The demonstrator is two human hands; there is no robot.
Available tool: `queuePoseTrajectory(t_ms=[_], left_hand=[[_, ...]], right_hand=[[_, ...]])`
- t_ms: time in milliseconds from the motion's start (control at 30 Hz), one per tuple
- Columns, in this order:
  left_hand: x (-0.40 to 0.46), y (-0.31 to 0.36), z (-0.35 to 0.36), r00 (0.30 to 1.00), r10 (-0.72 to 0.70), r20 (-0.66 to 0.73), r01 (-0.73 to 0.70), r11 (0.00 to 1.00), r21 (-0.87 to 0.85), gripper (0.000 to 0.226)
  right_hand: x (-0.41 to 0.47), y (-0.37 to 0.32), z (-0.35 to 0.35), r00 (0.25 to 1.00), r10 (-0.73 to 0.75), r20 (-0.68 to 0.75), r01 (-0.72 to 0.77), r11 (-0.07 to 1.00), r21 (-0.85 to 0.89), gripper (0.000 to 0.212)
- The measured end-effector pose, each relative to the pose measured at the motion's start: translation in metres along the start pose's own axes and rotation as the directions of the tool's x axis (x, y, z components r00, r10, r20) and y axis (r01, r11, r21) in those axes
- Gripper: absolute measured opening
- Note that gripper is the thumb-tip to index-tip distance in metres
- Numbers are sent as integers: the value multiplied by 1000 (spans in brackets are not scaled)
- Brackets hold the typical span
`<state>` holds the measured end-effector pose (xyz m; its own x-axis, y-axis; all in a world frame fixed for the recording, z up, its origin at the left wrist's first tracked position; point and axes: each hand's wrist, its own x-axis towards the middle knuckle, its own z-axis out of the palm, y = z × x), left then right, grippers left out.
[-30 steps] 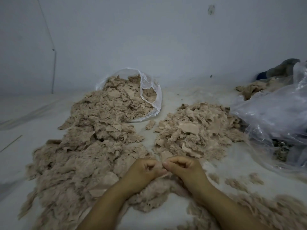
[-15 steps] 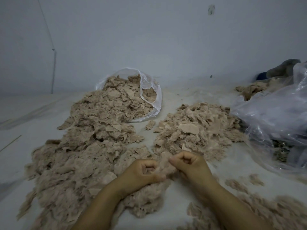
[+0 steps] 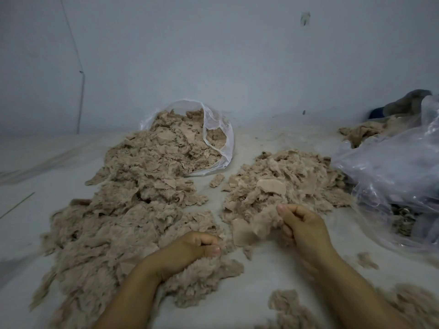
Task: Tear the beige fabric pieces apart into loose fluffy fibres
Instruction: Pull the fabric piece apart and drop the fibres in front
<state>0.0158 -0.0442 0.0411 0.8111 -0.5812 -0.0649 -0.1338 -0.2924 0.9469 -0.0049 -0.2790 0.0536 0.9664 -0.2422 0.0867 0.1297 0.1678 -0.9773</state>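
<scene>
Nearest the camera, fluffy fibre clumps lay on the pale floor, with bare floor between the two forearms. Left hand was curled closed, thumb against fingers, resting on a fluffy tuft; whether it pinched fibre could not be told. Right hand gripped a beige fabric piece, fingers curled round its right edge, the piece lifted just above the near edge of the right pile. The hands were apart. The long left pile ran back into an open clear bag. A narrow bare strip separated the piles. Crumpled plastic sheeting touched the right pile's far side. The wall closed the back.
</scene>
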Motion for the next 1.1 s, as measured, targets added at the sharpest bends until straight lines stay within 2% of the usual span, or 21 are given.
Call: queuePoseTrajectory(t_ms=[67, 167, 200, 267, 333, 367, 400, 433, 467, 567, 667, 767, 833, 900, 967, 1000, 1067, 1100], left_hand=[[1, -3, -2, 999, 21, -40, -22, 1000, -16, 17], [2, -3, -1, 996, 46, -82, -51, 997, -65, 16], [3, -3, 0, 996, 53, -77, -59, 995, -84, 16], [2, -1, 1, 996, 70, -61, -76, 991, -111, 16], [1, -1, 2, 995, 94, -32, -97, 984, -146, 18], [1, -1, 3, 995, 102, -23, -104, 980, -169, 20], [1, -2, 3, 994, 105, -27, -108, 976, -189, 21], [1, -3, 3, 993, 109, -47, -116, 973, -201, 21], [0, -3, 2, 991, 114, -72, -126, 971, -203, 23], [-3, -4, -2, 988, 126, -94, -138, 980, -141, 19], [-2, -3, -2, 990, 115, -79, -120, 991, -60, 19], [-2, 1, -3, 989, 119, -91, -121, 992, -25, 19], [-5, 4, -3, 991, 122, -61, -121, 992, 26, 17], [-8, 6, -1, 996, 90, -10, -88, 984, 153, 28], [-6, 1, 0, 998, 69, 13, -69, 952, 297, 33], [-6, 2, 1, 998, 66, 24, -70, 949, 307, 33], [-6, 3, 3, 999, 42, 0, -41, 978, 205, 34], [-7, 5, 4, 1000, 7, -28, -4, 993, 116, 47]], right_hand=[[7, -14, 2, 1000, -8, 3, 8, 998, 60, 10], [19, -30, 8, 999, 27, 45, -38, 965, 259, 13], [19, -32, 11, 994, 51, 92, -72, 969, 235, 13], [13, -24, 14, 956, 112, 271, -108, 994, -28, 22], [-3, -7, 18, 833, 193, 518, 19, 926, -377, 26], [-11, 0, 22, 767, 224, 602, 101, 883, -458, 22], [-16, 8, 25, 734, 225, 640, 144, 871, -471, 17], [-17, 13, 28, 742, 203, 639, 146, 881, -449, 16], [-17, 16, 29, 782, 174, 599, 113, 905, -410, 17], [-13, 17, 26, 880, 151, 451, -48, 972, -232, 13], [-12, 17, 21, 896, 157, 415, -107, 984, -142, 18], [-12, 18, 19, 910, 91, 405, -51, 993, -109, 24], [-11, 21, 16, 926, -16, 376, 57, 994, -98, 29], [-8, 23, 13, 932, -141, 333, 195, 972, -133, 48], [-6, 25, 10, 929, -211, 306, 265, 953, -149, 63], [-6, 25, 9, 929, -220, 298, 270, 952, -141, 65], [-6, 24, 8, 926, -224, 304, 271, 955, -123, 65], [-7, 24, 7, 921, -227, 316, 278, 953, -124, 64]])
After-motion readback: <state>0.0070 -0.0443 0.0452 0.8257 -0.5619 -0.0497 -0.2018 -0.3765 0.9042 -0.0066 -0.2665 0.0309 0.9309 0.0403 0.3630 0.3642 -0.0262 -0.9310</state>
